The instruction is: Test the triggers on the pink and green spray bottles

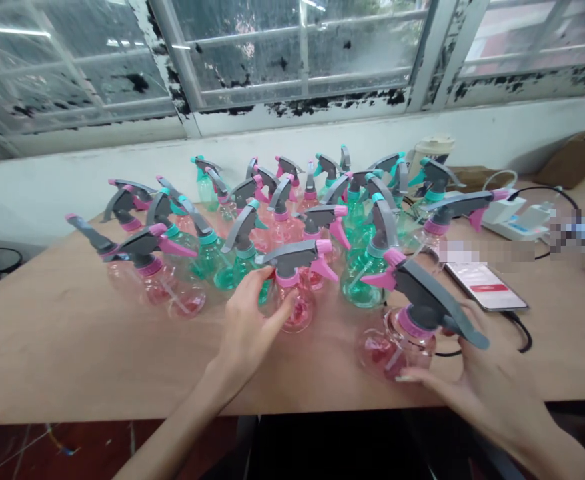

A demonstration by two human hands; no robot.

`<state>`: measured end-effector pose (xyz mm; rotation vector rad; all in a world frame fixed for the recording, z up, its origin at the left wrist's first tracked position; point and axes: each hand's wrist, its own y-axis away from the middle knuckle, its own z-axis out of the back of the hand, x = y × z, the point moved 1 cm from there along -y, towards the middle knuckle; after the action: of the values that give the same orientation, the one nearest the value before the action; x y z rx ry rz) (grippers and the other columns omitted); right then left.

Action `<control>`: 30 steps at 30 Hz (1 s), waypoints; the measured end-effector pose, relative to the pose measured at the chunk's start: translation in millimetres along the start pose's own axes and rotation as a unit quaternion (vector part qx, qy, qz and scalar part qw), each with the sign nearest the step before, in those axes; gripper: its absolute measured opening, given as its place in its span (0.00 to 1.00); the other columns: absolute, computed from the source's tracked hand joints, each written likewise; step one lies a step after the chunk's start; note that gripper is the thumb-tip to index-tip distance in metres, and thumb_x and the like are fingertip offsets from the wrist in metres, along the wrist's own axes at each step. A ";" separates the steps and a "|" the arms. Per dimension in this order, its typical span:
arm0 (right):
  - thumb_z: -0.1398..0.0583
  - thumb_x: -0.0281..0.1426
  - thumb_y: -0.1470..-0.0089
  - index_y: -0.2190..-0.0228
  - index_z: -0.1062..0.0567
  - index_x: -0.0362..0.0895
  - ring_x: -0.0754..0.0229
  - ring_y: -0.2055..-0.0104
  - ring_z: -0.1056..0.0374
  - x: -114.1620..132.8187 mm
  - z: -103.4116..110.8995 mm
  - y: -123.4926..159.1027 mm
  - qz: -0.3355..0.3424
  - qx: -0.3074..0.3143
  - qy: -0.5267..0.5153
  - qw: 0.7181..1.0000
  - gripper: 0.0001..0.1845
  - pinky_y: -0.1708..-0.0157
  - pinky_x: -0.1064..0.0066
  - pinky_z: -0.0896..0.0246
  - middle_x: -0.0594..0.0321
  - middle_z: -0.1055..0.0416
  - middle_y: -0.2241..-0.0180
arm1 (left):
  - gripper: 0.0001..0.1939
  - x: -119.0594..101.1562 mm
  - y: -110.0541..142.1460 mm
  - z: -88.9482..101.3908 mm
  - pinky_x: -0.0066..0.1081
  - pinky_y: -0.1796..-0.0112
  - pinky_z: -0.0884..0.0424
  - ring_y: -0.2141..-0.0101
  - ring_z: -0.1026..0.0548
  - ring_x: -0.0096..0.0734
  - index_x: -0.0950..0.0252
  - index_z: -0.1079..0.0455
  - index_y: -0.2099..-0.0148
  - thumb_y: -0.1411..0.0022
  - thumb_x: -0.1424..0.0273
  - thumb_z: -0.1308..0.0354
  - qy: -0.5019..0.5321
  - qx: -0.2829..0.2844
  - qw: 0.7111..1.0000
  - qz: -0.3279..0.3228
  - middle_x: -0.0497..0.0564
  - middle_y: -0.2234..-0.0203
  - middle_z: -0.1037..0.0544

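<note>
Many see-through spray bottles with grey trigger heads crowd the table, some pink, some green. My left hand (253, 313) curls its fingers and thumb around the upper body of a pink spray bottle (298, 313), which stands upright in the front row. Closer to me on the right, another pink spray bottle (407, 343) tilts a little, its pink nozzle pointing left. My right hand (477, 360) grips it from the right, thumb at the front; its far fingers are partly hidden behind the bottle. A green spray bottle (365, 280) stands between and behind these two.
On the right a phone (487, 283) lies with its screen lit, beside black cables and a white power strip (517, 220). Behind the bottles stand a white tub (429, 157) and a cardboard box (575, 160). The wooden table (72, 347) meets a windowed wall.
</note>
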<state>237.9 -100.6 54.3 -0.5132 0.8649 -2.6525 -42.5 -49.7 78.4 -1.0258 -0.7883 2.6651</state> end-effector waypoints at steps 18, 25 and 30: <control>0.49 0.55 0.42 0.62 0.30 0.41 0.51 0.66 0.29 48.6 -59.7 -65.3 0.066 0.059 -0.116 0.989 0.29 0.68 0.63 0.33 0.55 0.28 0.70 | 0.20 27.3 24.0 70.4 0.42 0.61 0.28 0.63 0.24 0.47 0.56 0.31 0.56 0.46 0.51 0.38 -0.064 -0.004 0.995 0.074 0.49 0.66 0.24; 0.48 0.55 0.43 0.54 0.31 0.40 0.46 0.58 0.28 73.8 -76.2 -79.5 0.071 0.046 -0.130 0.988 0.32 0.63 0.57 0.31 0.48 0.26 0.60 | 0.28 35.1 18.6 73.7 0.44 0.55 0.27 0.57 0.25 0.45 0.55 0.33 0.45 0.47 0.53 0.37 0.023 0.017 0.995 0.096 0.50 0.59 0.23; 0.46 0.54 0.43 0.56 0.30 0.40 0.48 0.62 0.28 69.0 -82.8 -78.5 0.080 0.033 -0.106 0.991 0.29 0.66 0.61 0.32 0.51 0.26 0.65 | 0.20 35.0 3.3 56.4 0.42 0.59 0.24 0.63 0.21 0.43 0.57 0.27 0.52 0.46 0.57 0.36 0.117 0.032 0.986 0.111 0.49 0.66 0.20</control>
<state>127.9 -25.2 56.3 -0.6644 0.7201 -2.4206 -106.1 -63.8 91.7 -1.4524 -0.5672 2.6562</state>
